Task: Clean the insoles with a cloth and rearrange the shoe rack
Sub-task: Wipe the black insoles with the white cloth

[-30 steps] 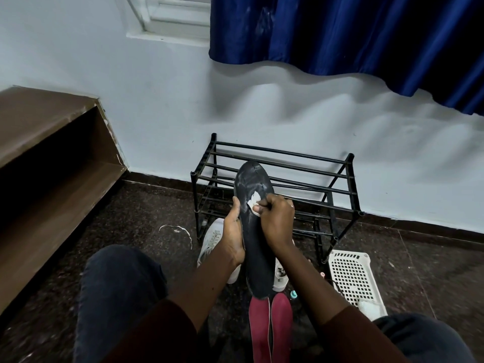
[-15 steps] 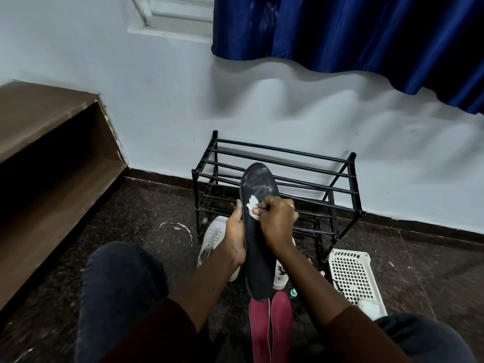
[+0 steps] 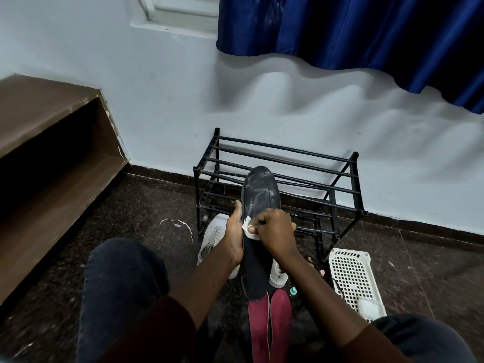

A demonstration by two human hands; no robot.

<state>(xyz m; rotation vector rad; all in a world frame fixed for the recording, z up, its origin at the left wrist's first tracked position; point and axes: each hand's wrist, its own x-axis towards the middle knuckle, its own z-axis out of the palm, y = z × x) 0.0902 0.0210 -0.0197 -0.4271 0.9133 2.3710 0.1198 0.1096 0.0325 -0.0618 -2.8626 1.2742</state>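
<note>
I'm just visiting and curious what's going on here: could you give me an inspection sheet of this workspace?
Surface: dark speckled floor.
Job's things: dark insole held upright, white cloth against it; black shoe rack, top bars bare; red insoles; white sneakers on the floor.
Clutter: white basket; white strand on the floor.
Hands: left hand grips the insole's edge; right hand pinches the cloth.
Cables: nothing seen.
Surroundings: white wall, blue curtain, wooden shelf.

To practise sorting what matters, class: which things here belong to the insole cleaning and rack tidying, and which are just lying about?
Job: dark grey fabric insole, small white cloth, black metal shoe rack, pair of red insoles, white lace-up sneakers.
Lying about: white perforated plastic basket, blue curtain, brown wooden shelf.
</note>
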